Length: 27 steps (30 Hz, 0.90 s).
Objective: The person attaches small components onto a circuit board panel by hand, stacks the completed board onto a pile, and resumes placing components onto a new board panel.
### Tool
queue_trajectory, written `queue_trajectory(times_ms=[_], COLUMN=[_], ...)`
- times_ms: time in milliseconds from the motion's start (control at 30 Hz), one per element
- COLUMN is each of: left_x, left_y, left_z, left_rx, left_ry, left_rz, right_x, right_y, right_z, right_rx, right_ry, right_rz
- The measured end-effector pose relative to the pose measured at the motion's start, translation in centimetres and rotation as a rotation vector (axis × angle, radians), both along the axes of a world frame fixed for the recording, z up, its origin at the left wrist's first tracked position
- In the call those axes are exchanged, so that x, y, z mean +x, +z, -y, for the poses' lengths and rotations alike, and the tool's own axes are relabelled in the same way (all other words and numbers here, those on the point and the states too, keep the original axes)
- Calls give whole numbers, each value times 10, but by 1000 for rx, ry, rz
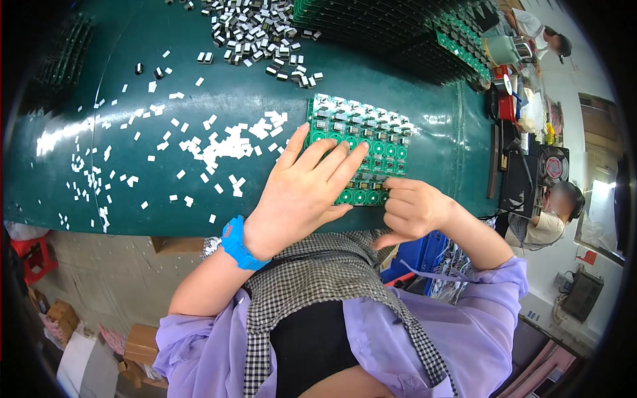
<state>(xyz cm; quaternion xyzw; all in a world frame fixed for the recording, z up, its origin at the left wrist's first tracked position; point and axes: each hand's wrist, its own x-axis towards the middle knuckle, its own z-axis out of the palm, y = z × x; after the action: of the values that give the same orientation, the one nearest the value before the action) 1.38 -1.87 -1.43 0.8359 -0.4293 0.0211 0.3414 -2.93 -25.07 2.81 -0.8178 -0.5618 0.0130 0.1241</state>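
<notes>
A green circuit board panel (390, 150) lies on the table in front of me, with rows of round pads and small black and white display parts. My left hand (300, 187) rests flat over its left side, fingers spread across the rows, a blue watch (237, 244) on the wrist. At the panel's lower right, my right hand (417, 209) is closed, its fingers curled and the tip of the index finger at a small part in a lower row. Whatever may be between those fingertips is hidden.
Small white pieces (222, 149) are scattered across the green table (166, 219) to the left. A heap of black and white display parts (255, 30) lies at the back. Tall stacks of green boards (398, 40) stand behind the panel. Two people (547, 222) sit off to the right.
</notes>
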Motion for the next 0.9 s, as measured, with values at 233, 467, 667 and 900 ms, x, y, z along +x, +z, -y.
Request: queue_trajectory(times_ms=[233, 467, 667, 900], left_x=[-2, 8, 4, 10], left_y=[8, -6, 7, 4], left_z=[-13, -44, -20, -18], left_rx=[-139, -166, -61, -22], left_ry=[-46, 362, 312, 295], left_rz=[-146, -254, -105, -168], right_x=[-37, -59, -41, -32], right_y=[5, -36, -36, -39], right_z=[21, 17, 9, 3], right_rx=[402, 822, 857, 921], right_ry=[-857, -1533, -1502, -1515], right_rz=[112, -537, -599, -673])
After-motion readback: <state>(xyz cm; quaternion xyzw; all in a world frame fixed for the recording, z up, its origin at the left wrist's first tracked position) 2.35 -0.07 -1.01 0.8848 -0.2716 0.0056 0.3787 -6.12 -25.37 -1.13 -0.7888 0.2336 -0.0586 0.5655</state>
